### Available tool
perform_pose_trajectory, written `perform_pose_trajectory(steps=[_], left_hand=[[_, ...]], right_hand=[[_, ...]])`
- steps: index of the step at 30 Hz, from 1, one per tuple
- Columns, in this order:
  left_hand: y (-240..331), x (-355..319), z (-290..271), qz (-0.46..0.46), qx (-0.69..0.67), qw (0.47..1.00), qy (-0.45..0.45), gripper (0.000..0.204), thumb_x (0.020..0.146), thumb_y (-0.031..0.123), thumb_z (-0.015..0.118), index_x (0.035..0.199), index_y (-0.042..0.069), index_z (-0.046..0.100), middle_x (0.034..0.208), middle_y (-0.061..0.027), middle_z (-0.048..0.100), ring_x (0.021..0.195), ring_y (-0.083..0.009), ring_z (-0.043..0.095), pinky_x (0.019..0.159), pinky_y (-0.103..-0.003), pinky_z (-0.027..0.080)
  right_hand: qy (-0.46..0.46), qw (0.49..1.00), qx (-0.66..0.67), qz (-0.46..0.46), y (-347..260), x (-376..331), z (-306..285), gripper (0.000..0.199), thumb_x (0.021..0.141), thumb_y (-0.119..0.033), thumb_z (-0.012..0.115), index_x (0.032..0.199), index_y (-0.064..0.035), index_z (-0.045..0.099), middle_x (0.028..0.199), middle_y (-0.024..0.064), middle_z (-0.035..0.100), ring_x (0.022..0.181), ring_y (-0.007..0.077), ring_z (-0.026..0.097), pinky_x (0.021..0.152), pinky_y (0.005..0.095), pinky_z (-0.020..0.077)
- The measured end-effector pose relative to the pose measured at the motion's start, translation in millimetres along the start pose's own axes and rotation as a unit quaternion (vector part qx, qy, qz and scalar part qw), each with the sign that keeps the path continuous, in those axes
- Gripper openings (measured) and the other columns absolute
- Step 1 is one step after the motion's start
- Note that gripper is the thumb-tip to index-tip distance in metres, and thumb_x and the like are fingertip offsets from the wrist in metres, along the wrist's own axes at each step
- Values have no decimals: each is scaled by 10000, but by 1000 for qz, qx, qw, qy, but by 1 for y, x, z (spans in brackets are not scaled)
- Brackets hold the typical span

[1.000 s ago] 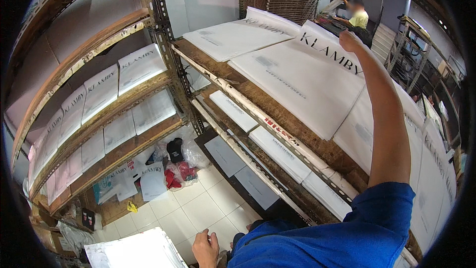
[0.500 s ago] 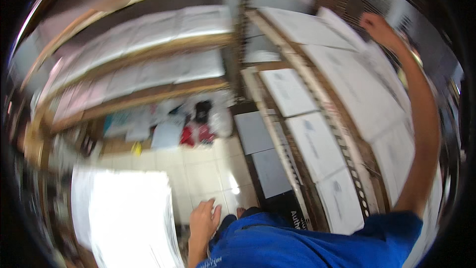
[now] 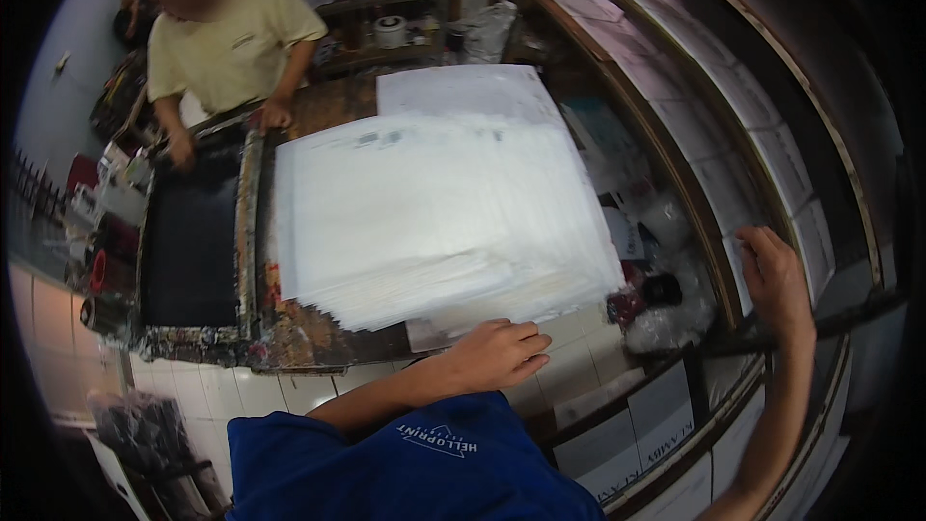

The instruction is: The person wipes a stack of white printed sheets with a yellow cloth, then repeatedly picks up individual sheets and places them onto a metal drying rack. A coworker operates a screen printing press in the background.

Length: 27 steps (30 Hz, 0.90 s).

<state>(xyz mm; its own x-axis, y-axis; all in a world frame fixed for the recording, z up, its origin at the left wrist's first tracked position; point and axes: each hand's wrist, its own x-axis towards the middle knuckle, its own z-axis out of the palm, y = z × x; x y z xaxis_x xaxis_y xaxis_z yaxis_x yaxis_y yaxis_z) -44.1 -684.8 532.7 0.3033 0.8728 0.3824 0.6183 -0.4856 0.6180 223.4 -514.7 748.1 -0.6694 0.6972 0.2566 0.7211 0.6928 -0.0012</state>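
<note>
Evidently, the left hand [image 3: 497,355] is lying nearest the paper: a broad stack of white sheets [image 3: 434,203] is spreading just ahead of it and mostly to its left, on a paint-stained surface [image 3: 299,333], its long axis running roughly side to side before the person. That hand's fingers are curling loosely around nothing, though I cannot tell whether they are touching the stack's near edge. The right hand [image 3: 775,280] is hovering well apart, beside the shelf rack [image 3: 603,58], bending its fingers and holding nothing visible. Left of the stack, a co-worker in a pale yellow shirt [image 3: 227,43] is standing over a dark framed printing screen [image 3: 193,241]. White lettering and a line emblem are showing on the person's blue shirt [image 3: 386,473]; dark capitals are marking the pale printed sheets [image 3: 661,405] low on the right, while faint grey smudges along the stack's far edge are giving nothing legible.
</note>
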Motion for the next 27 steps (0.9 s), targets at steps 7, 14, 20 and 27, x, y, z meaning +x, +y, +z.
perform_pose_trajectory(steps=[7,14,20,27], left_hand=[[-30,-52,-42,-120,24,992,42,187,902,212,598,983,55,663,793,-71,598,679,-256,606,681,-373,508],[-44,-61,-54,-112,19,991,64,176,914,205,567,931,43,635,786,-93,590,680,-292,603,664,-401,501],[-49,-52,-49,-93,47,994,34,190,913,205,579,999,46,638,804,-90,604,669,-275,607,680,-385,515],[-54,-43,-50,-91,66,992,49,184,900,205,594,988,49,638,802,-90,598,670,-293,604,672,-385,515]], right_hand=[[362,658,542,378,55,-73,195,235,943,-233,618,1109,-69,586,888,-31,553,728,30,510,601,174,426],[-67,539,550,634,-17,-359,480,195,898,-265,554,754,-133,543,710,1,545,602,138,510,554,271,415],[-304,567,480,597,-101,-397,521,171,924,-252,537,926,-81,547,847,71,574,725,189,559,626,307,449],[-243,598,493,584,-72,-390,521,280,953,-236,518,1127,-19,550,1007,153,608,868,248,616,711,349,488]])
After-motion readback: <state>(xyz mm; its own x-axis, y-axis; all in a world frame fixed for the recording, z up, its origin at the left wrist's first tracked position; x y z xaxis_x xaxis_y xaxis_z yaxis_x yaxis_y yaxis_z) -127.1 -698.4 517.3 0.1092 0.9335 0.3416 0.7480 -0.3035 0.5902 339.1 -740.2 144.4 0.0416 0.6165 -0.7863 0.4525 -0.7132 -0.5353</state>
